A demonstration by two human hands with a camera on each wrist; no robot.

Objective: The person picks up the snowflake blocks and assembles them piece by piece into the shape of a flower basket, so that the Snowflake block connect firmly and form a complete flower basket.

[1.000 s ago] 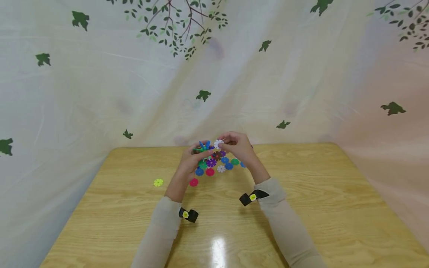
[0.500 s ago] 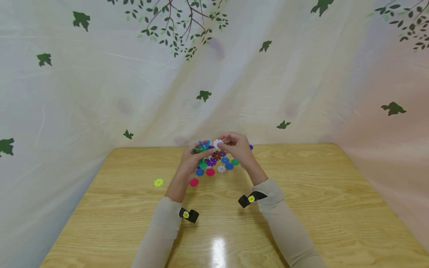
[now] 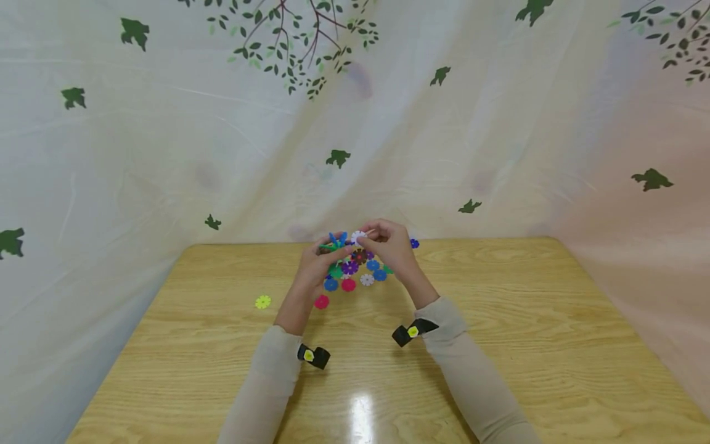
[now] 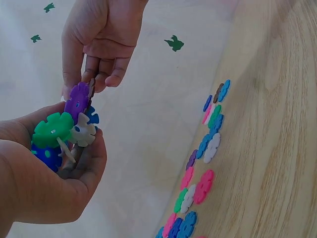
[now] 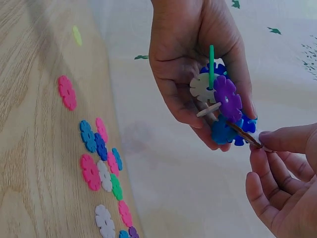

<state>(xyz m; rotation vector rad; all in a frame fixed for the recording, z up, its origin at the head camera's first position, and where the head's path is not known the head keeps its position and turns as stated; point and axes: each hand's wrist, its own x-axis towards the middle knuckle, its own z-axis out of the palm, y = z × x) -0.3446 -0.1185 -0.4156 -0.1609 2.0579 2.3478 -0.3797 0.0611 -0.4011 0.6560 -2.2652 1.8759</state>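
Interlocked flower-disc cluster (image 5: 227, 98), multicoloured: held in the curled left hand (image 3: 312, 271), above the counter (image 3: 499, 345). Right hand (image 3: 392, 246): thumb and finger pinching a single disc (image 5: 242, 133) at the cluster's edge. Loose flower discs (image 3: 348, 285): on the counter; one yellow disc (image 3: 263, 302) lying apart.

In my head view, near the centre of the frame, I see that the right hand (image 3: 390, 246) has edged left over the last second, bringing the white flower disc (image 3: 357, 237) it pinches slightly closer to the colourful cluster (image 3: 337, 240). Its sleeve (image 3: 447, 319) and black wrist camera (image 3: 400, 336) have swung left and a little lower. To the right of the knuckles, a dark blue disc (image 3: 415, 243) now shows more fully. Below, the wrist newly covers part of a green disc (image 3: 387, 269) and hides a blue one.
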